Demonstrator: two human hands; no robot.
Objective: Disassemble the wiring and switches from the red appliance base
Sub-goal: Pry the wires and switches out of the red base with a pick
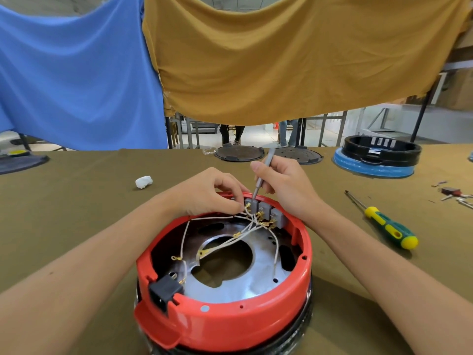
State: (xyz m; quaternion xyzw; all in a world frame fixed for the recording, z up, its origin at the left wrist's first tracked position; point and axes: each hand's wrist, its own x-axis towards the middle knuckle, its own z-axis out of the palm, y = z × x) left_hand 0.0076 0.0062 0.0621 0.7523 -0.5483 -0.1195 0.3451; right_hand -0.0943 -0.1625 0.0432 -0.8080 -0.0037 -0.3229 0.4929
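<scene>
Olive-drab cloth covers the bench (76, 213), giving a soft, non-slip bed for the work; at far left a crumpled white wad (143, 181) lies apart from everything. The left hand (212, 192) reaches over the far rim, its fingertips pinched on a white wire (217, 218) beside the grey switches (266, 212), probably to hold the lead taut and clear of the tool. At centre, near the front edge of the bench, sits the red appliance base (230, 321), a glossy moulded plastic ring turned open-side up so that its dull metal plate, with a large round hole, and its thin white leads with brass-coloured terminals are exposed. A black boxy socket (163, 290) is seated in the near wall. The three blocky switches stand side by side against the far wall. The right hand (284, 185) is curled round a slim grey tool (261, 175), held steeply like a pen, its tip at the leftmost switch, apparently to pry or release it. Further right a yellow-and-green screwdriver (384, 224) lies idle on the cloth, and small removed parts (455, 194) rest near the edge.
</scene>
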